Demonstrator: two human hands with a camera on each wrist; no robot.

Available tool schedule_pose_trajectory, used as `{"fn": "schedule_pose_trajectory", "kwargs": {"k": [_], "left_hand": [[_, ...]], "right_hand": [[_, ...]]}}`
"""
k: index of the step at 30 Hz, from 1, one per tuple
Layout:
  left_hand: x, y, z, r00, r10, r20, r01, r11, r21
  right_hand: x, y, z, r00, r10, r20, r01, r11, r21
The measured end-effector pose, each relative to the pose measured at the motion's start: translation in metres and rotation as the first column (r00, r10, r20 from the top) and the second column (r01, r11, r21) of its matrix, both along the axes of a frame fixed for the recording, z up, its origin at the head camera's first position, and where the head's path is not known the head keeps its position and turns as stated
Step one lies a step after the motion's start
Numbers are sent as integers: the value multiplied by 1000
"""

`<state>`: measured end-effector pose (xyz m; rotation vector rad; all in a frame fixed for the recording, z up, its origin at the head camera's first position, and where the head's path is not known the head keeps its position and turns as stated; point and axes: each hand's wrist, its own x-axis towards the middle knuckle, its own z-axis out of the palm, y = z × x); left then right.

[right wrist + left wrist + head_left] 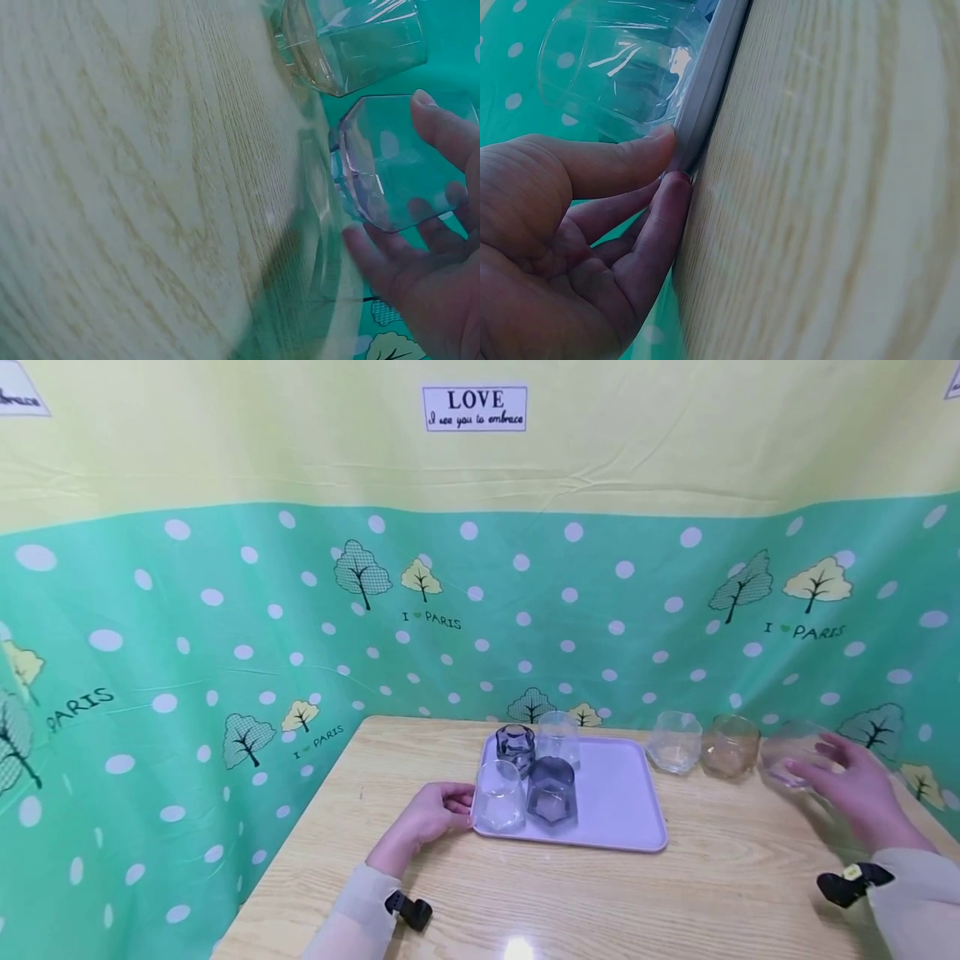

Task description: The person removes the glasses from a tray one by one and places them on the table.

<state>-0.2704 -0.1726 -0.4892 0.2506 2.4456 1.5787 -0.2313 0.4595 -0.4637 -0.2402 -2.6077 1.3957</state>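
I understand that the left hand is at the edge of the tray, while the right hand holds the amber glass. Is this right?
Not entirely: the right hand holds the rightmost glass, next to the amber glass, as the head view shows. The left hand is indeed at the edge of the tray.

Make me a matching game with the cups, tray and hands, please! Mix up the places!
1. Amber-tinted, see-through faceted cup
2. Pale purple rectangular tray
3. Bare left hand
4. Bare right hand

A. Holding the rightmost, faintly pink see-through cup
B. Under four cups
C. Pinching the tray's edge
D. Middle of the three cups right of the tray

Pairs: 1-D, 2-B, 3-C, 4-A
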Motion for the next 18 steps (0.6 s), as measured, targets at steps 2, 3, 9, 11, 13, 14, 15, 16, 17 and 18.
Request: {"fn": "schedule_pose_trajectory", "kwargs": {"k": [2, 3, 9, 11, 13, 14, 15, 16, 17, 18], "left_hand": [[0, 0, 0, 1000, 1, -3, -1, 1000, -1], [0, 0, 0, 1000, 0, -2, 0, 1000, 0], [0, -1, -1, 1000, -3, 12, 3, 1000, 1], [-1, -1, -1, 1000, -4, 13, 4, 1000, 4], [-1, -1, 0, 1000, -6, 11, 6, 1000, 4], [-1, -1, 0, 1000, -7, 9, 7, 1000, 3], [-1, -1, 0, 1000, -7, 7, 7, 1000, 2], [-1, -1, 0, 1000, -7, 7, 7, 1000, 3], [-1, 0, 0, 1000, -7, 7, 7, 1000, 3], [-1, 0, 0, 1000, -7, 6, 7, 1000, 2]], "right_hand": [[-3, 1, 1, 1000, 20, 24, -20, 1000, 4], [-4, 2, 2, 999, 22, 36, -22, 1000, 8], [-9, 6, 6, 995, 38, 90, -40, 999, 28], [-10, 6, 7, 994, 52, 100, -55, 998, 29], [-10, 7, 7, 992, 61, 112, -65, 998, 28], [-10, 7, 7, 991, 65, 116, -69, 997, 27], [-10, 7, 7, 990, 71, 119, -75, 997, 27], [-10, 7, 7, 990, 76, 121, -79, 996, 28], [-10, 7, 7, 990, 77, 122, -81, 996, 30], [-9, 7, 7, 989, 77, 123, -82, 996, 32]]}}
